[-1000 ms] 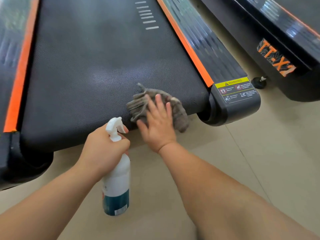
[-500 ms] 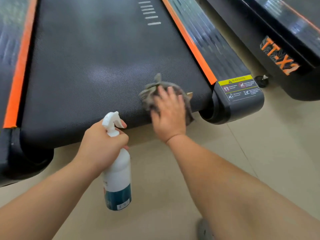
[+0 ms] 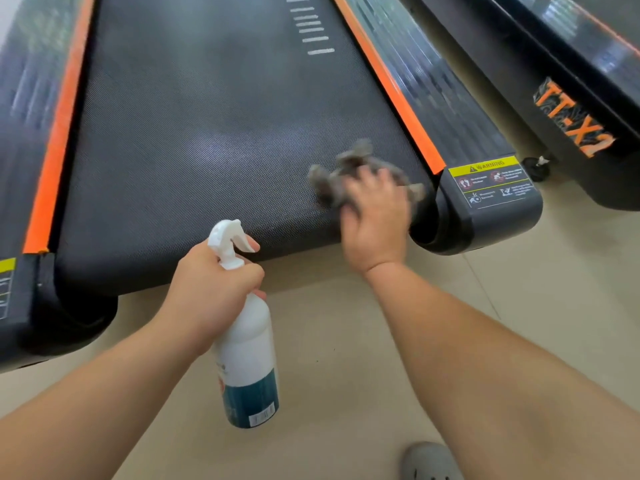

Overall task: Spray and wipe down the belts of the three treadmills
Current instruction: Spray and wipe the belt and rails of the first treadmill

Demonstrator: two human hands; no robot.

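Belt point(image 3: 207, 133), black and textured, fills the head view between orange strips point(image 3: 388, 84), its rounded near end just ahead of the person; short white bars point(image 3: 313, 29) mark it farther up. A grey, bunched cloth point(image 3: 349, 164) lies on the near right corner of it, beside the right strip, under the right hand point(image 3: 375, 220). That hand's grip is wide: the fingers lie spread over the cloth and press it, though both are blurred. The left hand point(image 3: 211, 289) holds a white bottle point(image 3: 247, 344) with a teal label, its grip closed round the neck and one finger at the trigger, over the floor point(image 3: 346, 341) just short of the near end. A yellow warning label point(image 3: 491, 178) sits on the right end cap. A second treadmill point(image 3: 568, 116), lettered in orange, stands apart to the right. A grey shoe point(image 3: 429, 462) shows at the bottom edge.
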